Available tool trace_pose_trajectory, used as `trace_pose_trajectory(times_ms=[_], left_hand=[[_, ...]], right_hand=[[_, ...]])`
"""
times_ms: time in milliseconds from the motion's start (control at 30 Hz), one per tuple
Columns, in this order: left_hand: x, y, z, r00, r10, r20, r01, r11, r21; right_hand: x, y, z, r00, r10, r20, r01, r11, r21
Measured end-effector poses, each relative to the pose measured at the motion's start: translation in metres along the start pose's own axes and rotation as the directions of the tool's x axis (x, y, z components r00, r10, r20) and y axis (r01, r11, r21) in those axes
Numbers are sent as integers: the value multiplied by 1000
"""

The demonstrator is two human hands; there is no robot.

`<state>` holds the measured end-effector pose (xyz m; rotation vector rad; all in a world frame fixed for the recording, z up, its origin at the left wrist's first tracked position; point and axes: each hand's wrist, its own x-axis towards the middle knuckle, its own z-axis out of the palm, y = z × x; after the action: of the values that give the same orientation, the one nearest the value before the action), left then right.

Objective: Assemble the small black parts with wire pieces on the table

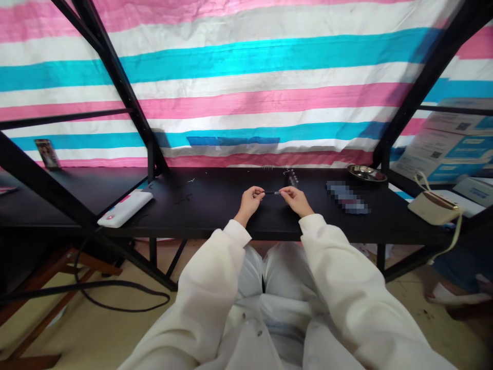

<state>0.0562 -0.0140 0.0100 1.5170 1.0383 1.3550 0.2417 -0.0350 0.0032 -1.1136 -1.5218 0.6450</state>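
Note:
My left hand (251, 199) and my right hand (295, 199) meet over the middle of the black table. Between them is a thin dark stick (271, 192), pen-like, with a paler end toward the right. Each hand pinches one end of it, fingertips pressed together. Its exact kind is too small to make out. Just behind my right hand lies a row of small clear, roundish pieces (293, 178). A few thin white scraps (191, 180) and dark curled bits (184, 198) lie on the tabletop to the left.
On the black table (208, 221) are a white power strip (126, 209) at left, a blurred-out bluish item (347, 198) and a shiny metal dish (366, 173) at right. A beige handbag (434, 206) sits farther right. Black metal frame posts flank me; a striped sheet (262, 97) hangs behind.

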Motion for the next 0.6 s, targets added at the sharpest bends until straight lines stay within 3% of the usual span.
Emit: trace_pose_trajectory(times_ms=[400, 600], left_hand=[[-4, 5, 0, 996, -21, 89, 24, 999, -27], [-2, -1, 0, 995, 7, 95, -3, 999, -42]], right_hand=[[2, 10, 0, 996, 85, 29, -89, 985, 150], [1, 5, 0, 996, 84, 12, -85, 987, 137]])
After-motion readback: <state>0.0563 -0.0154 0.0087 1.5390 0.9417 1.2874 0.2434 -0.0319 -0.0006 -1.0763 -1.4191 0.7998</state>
